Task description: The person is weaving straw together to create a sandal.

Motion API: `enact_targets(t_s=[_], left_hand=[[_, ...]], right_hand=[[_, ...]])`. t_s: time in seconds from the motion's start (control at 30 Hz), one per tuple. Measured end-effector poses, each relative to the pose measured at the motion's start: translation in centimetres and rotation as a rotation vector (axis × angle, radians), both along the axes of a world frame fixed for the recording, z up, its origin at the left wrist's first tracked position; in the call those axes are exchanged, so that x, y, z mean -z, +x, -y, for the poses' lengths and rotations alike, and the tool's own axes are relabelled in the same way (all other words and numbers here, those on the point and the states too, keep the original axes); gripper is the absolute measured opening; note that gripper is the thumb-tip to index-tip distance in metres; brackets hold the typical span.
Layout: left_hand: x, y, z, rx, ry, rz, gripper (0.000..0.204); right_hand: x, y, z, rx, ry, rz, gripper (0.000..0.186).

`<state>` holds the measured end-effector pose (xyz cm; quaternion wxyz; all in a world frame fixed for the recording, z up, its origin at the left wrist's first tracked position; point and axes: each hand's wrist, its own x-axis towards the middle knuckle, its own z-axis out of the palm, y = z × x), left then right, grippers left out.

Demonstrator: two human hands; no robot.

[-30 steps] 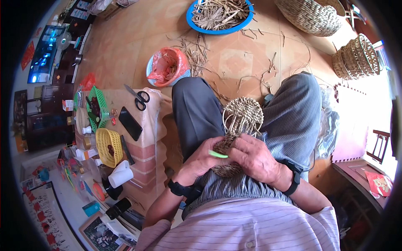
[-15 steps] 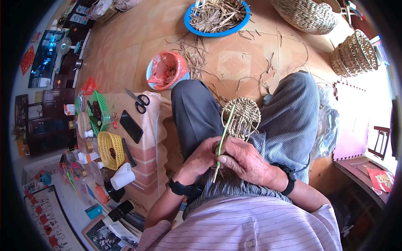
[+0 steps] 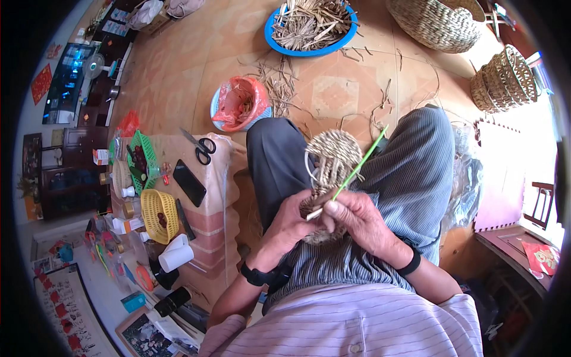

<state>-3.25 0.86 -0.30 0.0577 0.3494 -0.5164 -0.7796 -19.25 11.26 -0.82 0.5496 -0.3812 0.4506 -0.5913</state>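
A small woven straw basket [image 3: 335, 146] with a round braided end lies between my knees, its lower part reaching down to my hands. My left hand [image 3: 284, 227] is closed on the lower part of the weave. In my right hand [image 3: 364, 225] a thin green stick [image 3: 367, 153] is pinched between thumb and fingers, slanting up to the right across the basket's edge. A pale tip sticks out below the thumb toward my left hand; whether it belongs to the stick or is a straw strand, I cannot tell. My fingers hide part of the weave.
Left, a cloth-covered table [image 3: 208, 250] bears scissors [image 3: 201, 149], a phone [image 3: 189, 182] and a yellow basket [image 3: 159, 215]. Ahead stand a red-lined bin [image 3: 241, 104] and a blue basin [image 3: 279, 49] of dry strips. Larger woven baskets [image 3: 504, 80] stand far right.
The green stick has swung from nearly upright to a slant toward the right. My right hand has turned with it, and the basket's round end has shifted slightly left and up.
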Motion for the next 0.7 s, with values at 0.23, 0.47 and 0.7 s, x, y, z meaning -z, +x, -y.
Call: enact_targets(t_s=[0.23, 0.47, 0.7], left_hand=[[-2.6, -2.7, 0.1, -0.191, -1.079, 0.307, 0.025], [-2.3, -2.5, 4.6, -0.486, -1.105, 0.357, 0.029], [-0.3, 1.7, 8.6, -0.571, -0.906, 0.205, 0.039]], right_hand=[[-3.7, -1.1, -0.3, 0.146, 0.155, 0.525, 0.029], [-2.2, -4.3, -4.5, 0.297, 0.012, 0.624, 0.028], [-2.7, -12.6, -14.8, 0.634, -0.005, 0.489, 0.013]])
